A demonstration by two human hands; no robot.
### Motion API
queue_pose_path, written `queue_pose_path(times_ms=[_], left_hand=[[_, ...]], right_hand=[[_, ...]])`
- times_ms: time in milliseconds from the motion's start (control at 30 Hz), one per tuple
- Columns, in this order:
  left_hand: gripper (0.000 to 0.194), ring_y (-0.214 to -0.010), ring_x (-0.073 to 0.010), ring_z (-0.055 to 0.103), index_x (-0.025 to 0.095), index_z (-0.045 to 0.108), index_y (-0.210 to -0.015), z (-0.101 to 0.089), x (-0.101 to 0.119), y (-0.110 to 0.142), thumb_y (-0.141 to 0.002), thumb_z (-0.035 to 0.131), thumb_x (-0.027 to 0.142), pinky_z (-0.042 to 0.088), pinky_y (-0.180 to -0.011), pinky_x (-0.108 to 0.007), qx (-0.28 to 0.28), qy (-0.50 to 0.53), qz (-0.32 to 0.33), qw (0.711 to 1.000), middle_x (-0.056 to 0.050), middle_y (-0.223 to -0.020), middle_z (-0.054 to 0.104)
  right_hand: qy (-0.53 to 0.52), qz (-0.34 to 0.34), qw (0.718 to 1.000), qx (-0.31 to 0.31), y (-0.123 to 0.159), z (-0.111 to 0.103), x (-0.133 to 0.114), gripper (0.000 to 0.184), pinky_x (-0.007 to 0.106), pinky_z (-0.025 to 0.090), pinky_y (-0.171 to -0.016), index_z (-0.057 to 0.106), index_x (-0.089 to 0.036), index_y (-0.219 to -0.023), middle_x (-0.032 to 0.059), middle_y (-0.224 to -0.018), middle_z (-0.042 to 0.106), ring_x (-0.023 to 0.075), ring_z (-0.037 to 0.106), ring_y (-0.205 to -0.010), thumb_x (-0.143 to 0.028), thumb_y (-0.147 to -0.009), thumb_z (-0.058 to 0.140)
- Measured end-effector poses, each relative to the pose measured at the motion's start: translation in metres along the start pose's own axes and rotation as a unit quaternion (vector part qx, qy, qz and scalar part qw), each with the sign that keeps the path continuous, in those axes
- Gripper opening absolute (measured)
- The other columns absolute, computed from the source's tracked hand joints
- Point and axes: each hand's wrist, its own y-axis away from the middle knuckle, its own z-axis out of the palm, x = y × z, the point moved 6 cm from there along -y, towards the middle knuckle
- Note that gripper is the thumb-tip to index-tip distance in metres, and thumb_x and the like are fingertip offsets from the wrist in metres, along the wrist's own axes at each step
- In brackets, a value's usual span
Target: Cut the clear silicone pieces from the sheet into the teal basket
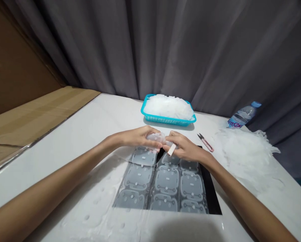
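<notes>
My left hand [140, 137] is closed round a small clear plastic piece [155, 137] at the far edge of a moulded translucent sheet [162, 179]. The sheet carries several rounded moulded shapes and lies over a black mat [210, 191]. My right hand [184, 147] meets the left hand at the same piece, fingers pinched, with a small white strip [171, 149] held between them. Both hands hover just above the sheet's top edge.
A turquoise basket [165, 118] heaped with clear plastic pieces stands behind the hands. Small pink-handled snips [205, 142] lie to the right. A pile of clear plastic offcuts [246, 151] and a water bottle [242, 116] are at the far right. Cardboard [34, 111] flanks the left edge.
</notes>
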Motion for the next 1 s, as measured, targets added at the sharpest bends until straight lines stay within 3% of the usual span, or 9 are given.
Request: queue_pose_path(times_ms=[233, 333, 500, 667, 733, 833, 1000], left_hand=[[0.022, -0.058, -0.0120, 0.051, 0.016, 0.064, -0.077, 0.003, -0.009, -0.007, -0.083, 0.076, 0.034, 0.037, -0.053, -0.023, 0.059, 0.039, 0.013, 0.997, 0.003, -0.066, 0.058], [0.020, -0.055, -0.0109, 0.048, 0.017, 0.061, -0.074, 0.006, -0.017, -0.007, -0.079, 0.075, 0.030, 0.034, -0.050, -0.022, 0.051, 0.064, 0.006, 0.997, 0.004, -0.062, 0.054], [0.022, -0.053, -0.0118, 0.050, 0.017, 0.061, -0.070, 0.009, -0.024, 0.008, -0.080, 0.075, 0.031, 0.039, -0.051, -0.023, -0.004, 0.097, -0.031, 0.995, 0.002, -0.060, 0.056], [0.023, -0.069, -0.0175, 0.065, 0.015, 0.072, -0.087, 0.007, -0.017, 0.011, -0.086, 0.079, 0.037, 0.050, -0.064, -0.027, -0.033, 0.081, -0.044, 0.995, -0.005, -0.076, 0.071], [0.027, -0.070, -0.0163, 0.064, 0.015, 0.074, -0.096, 0.004, -0.012, 0.008, -0.091, 0.077, 0.041, 0.048, -0.063, -0.026, -0.027, 0.062, -0.035, 0.997, -0.005, -0.081, 0.072], [0.034, -0.069, -0.0149, 0.061, 0.016, 0.075, -0.106, -0.001, -0.003, 0.005, -0.099, 0.067, 0.048, 0.047, -0.062, -0.026, -0.011, 0.027, -0.006, 1.000, -0.006, -0.089, 0.072], [0.039, -0.085, -0.0193, 0.068, 0.017, 0.076, -0.095, -0.006, 0.007, 0.003, -0.107, 0.055, 0.047, 0.051, -0.077, -0.029, 0.031, -0.018, 0.040, 0.999, -0.009, -0.096, 0.076]], right_hand=[[0.240, -0.042, 0.968, 0.060, -0.002, 0.013, -0.010, 0.011, 0.034, 0.030, -0.073, 0.067, -0.018, -0.092, 0.0063, -0.086, 0.063, 0.0233, 0.050, -0.085, -0.018, -0.096, 0.057], [0.255, -0.060, 0.964, 0.054, -0.004, 0.017, -0.007, 0.008, 0.035, 0.029, -0.074, 0.067, -0.019, -0.092, 0.0067, -0.086, 0.067, 0.0238, 0.050, -0.084, -0.019, -0.096, 0.059], [0.264, -0.078, 0.960, 0.048, 0.006, 0.010, 0.006, 0.013, 0.035, 0.027, -0.072, 0.063, -0.018, -0.084, 0.0070, -0.081, 0.068, 0.0225, 0.047, -0.079, -0.016, -0.096, 0.060], [0.207, -0.089, 0.973, 0.046, 0.014, 0.005, 0.004, 0.010, 0.033, 0.029, -0.072, 0.065, -0.019, -0.087, 0.0049, -0.083, 0.068, 0.0228, 0.051, -0.086, -0.020, -0.097, 0.062], [0.143, -0.064, 0.986, 0.054, 0.012, 0.003, 0.002, 0.004, 0.032, 0.034, -0.075, 0.068, -0.019, -0.096, 0.0058, -0.090, 0.067, 0.0229, 0.054, -0.090, -0.019, -0.096, 0.064], [0.043, -0.015, 0.998, 0.054, 0.009, 0.001, 0.000, 0.012, 0.032, 0.042, -0.081, 0.070, -0.019, -0.105, 0.0065, -0.100, 0.063, 0.0215, 0.057, -0.093, -0.018, -0.095, 0.063], [-0.042, 0.014, 0.997, 0.068, 0.006, -0.007, -0.005, 0.019, 0.033, 0.045, -0.084, 0.070, -0.021, -0.101, 0.0042, -0.096, 0.060, 0.0198, 0.057, -0.090, -0.035, -0.104, 0.059]])
